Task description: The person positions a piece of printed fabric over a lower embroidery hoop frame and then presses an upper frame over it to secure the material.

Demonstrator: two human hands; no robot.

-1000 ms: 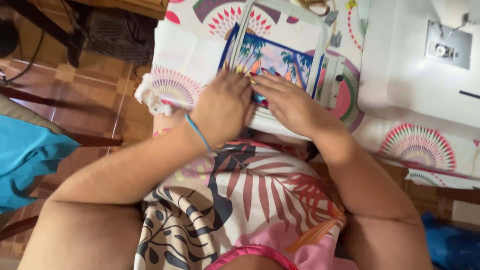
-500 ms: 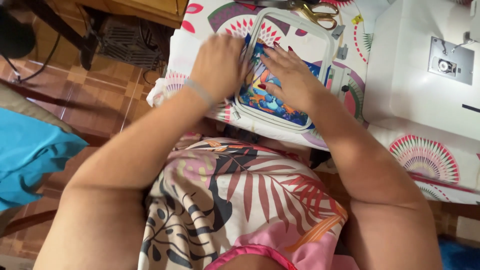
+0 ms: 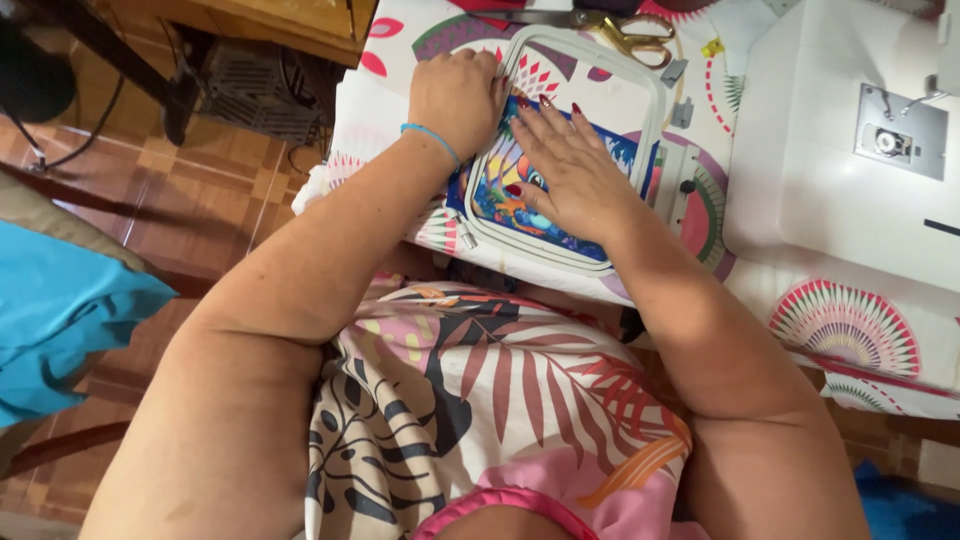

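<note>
- On the table before us, seen from the head view, our left hand (image 3: 458,97) sits curled, knuckles pressing the left edge of the hoop (image 3: 655,120); whether the fingers grasp the rim we cannot tell.
- Just right of it, our right hand (image 3: 570,165) lies flat and open, holding nothing, smoothing the patch (image 3: 495,190) inside the hoop.
- Beyond both hands lie scissors (image 3: 625,28); right of them stands the machine (image 3: 850,160).
- To do this well, we judge: press evenly, keep the fabric taut and the hoop flat.
</note>
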